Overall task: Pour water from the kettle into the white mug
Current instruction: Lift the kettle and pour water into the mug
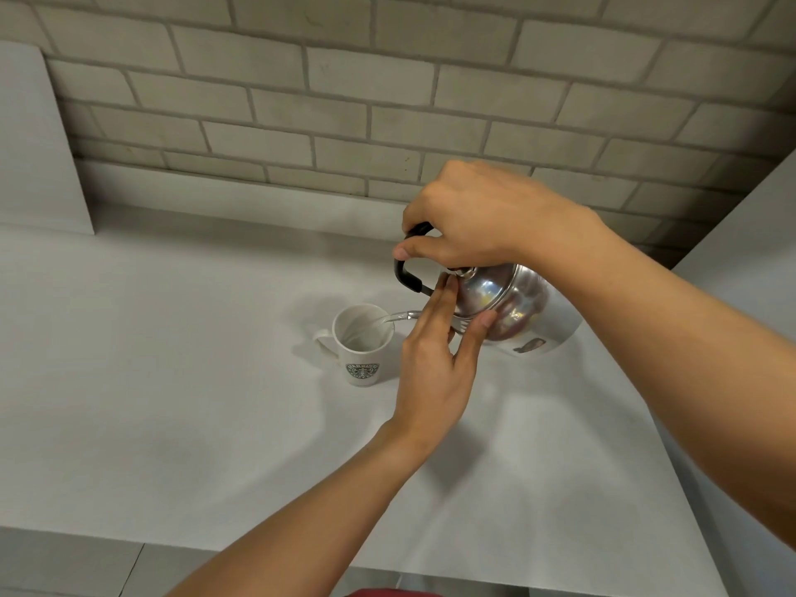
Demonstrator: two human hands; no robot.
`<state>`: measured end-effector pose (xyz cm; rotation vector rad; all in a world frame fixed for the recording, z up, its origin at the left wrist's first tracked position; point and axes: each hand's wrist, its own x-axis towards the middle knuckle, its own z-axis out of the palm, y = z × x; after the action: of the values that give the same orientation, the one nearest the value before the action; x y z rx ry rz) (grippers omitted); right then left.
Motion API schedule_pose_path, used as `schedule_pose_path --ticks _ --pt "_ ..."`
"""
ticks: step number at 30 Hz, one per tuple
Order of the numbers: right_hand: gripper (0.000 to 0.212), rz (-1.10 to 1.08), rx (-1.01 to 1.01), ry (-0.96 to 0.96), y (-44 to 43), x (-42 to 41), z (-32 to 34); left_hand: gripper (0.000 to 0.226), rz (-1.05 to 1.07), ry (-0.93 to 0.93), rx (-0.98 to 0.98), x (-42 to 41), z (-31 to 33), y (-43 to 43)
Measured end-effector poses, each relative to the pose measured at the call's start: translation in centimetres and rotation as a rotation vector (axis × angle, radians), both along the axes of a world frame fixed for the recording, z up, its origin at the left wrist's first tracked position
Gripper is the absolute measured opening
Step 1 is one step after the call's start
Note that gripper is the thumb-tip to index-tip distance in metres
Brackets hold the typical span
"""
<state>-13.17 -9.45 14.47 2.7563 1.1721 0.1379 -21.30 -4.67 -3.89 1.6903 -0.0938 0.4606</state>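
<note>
As I tilt the kettle [512, 303] by its handle [407, 269] in my closed right hand [469, 217], spout over the mug [362, 344], my open left hand [435, 359] steadies the lid [478, 293].

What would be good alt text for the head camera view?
A right hand tips a steel kettle by its black handle, spout over a white mug on a white counter, while the left hand steadies the lid. Brick wall behind.

Two bare forearms were visible, without sleeves, watches or rings. The left hand [430, 359] and right hand [469, 217] had short, unpainted nails. A sliver of red clothing [387, 592] showed below the forearms.
</note>
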Motion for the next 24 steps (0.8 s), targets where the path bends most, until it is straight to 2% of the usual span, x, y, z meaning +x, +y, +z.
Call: schedule_pose_path --ticks 24 --pt "0.043 0.017 -0.066 -0.044 1.2 0.6 0.3 0.059 0.025 -0.049 -0.085 0.2 0.2 -0.4"
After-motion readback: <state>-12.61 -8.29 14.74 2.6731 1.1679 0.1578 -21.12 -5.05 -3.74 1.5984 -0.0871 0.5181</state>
